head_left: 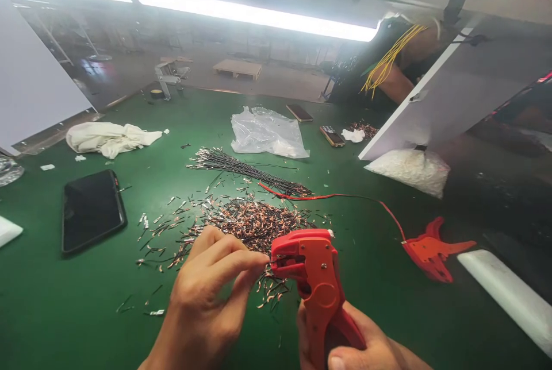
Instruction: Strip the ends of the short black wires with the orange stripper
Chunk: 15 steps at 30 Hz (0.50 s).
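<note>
My left hand (211, 295) is closed in a pinch, thumb against forefinger, on a thin black wire (271, 261). That wire's tip goes into the jaws of a red wire stripper (321, 284). The stripper's handles are wrapped by my right hand (366, 341), at the lower middle of the view. Just beyond the jaws is a pile of black and copper-coloured wire scraps (254, 220). Behind the pile lies a bundle of black wires (254, 172) with pale tips at its left end.
A second red wire stripper (435, 249) lies at right, with a red cord (328, 196) running to it. A black phone (92, 209), white cloth (112, 137), plastic bag (269, 131) and slanted white panel (435, 94) surround the work area. Across the table, a person holds yellow wires (392, 57).
</note>
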Tool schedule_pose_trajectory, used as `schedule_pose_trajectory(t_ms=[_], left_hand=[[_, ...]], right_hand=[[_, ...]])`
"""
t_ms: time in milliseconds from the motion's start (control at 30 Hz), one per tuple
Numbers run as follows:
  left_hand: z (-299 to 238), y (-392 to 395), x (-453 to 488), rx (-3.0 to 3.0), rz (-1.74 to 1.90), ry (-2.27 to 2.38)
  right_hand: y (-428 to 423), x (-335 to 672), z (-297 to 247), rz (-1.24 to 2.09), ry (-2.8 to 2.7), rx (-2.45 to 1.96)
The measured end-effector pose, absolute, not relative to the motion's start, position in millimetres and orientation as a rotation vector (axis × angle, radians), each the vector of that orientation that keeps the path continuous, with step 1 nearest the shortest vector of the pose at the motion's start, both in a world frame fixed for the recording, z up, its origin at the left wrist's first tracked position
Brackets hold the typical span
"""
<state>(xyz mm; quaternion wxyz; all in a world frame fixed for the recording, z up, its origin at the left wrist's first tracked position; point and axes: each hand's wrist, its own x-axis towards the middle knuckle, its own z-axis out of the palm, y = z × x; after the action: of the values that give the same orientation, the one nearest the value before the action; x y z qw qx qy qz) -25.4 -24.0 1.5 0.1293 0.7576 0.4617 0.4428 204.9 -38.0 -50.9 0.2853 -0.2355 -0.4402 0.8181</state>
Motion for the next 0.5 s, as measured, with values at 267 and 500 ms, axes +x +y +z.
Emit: schedule_pose_trajectory(t_ms=[267, 500], left_hand=[[5, -25, -26, 2.144, 1.265, 1.344], [7, -26, -27, 2.125, 1.243, 1.334]], right_hand=[[-37, 207, -55, 2.147, -1.262, -0.687], [-47, 207, -64, 2.139, -1.232, -0.750]])
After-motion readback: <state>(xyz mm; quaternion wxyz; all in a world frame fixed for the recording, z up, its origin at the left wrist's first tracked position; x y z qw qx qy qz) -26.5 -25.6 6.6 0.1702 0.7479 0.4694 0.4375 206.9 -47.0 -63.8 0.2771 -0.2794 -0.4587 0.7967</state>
